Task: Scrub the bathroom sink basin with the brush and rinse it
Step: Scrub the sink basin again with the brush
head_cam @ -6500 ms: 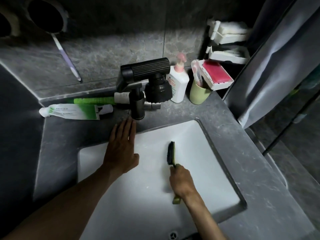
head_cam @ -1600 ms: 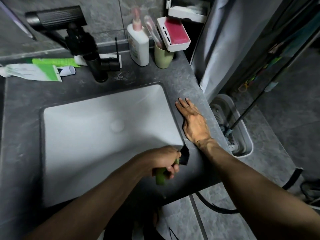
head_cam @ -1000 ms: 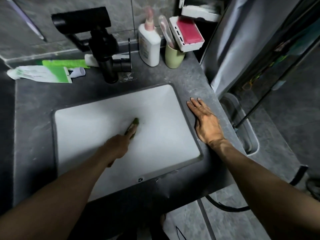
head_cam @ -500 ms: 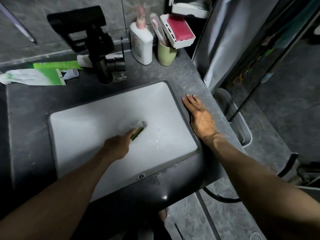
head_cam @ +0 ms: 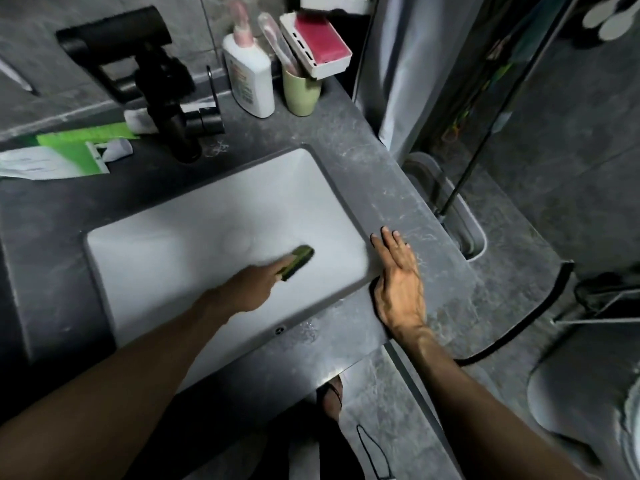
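Observation:
The white rectangular sink basin (head_cam: 145, 258) is set into a dark grey stone counter. My left hand (head_cam: 247, 289) reaches into the basin and grips the green-handled scrub brush (head_cam: 299, 259), whose head lies against the basin floor right of the middle. The brush looks blurred. My right hand (head_cam: 398, 285) lies flat with fingers spread on the counter, right at the basin's right rim. A black faucet (head_cam: 166, 95) stands behind the basin; no water is seen running from it.
Toothpaste tubes (head_cam: 65, 154) lie at the back left of the counter. A white pump bottle (head_cam: 247, 71), a green cup (head_cam: 301, 91) and a soap tray (head_cam: 317, 43) crowd the back right corner. A grey bin (head_cam: 450, 216) and a black hose sit on the floor to the right.
My left hand has swept the brush to the right across the basin floor, toward the right wall. My right hand stays flat on the counter by the rim.

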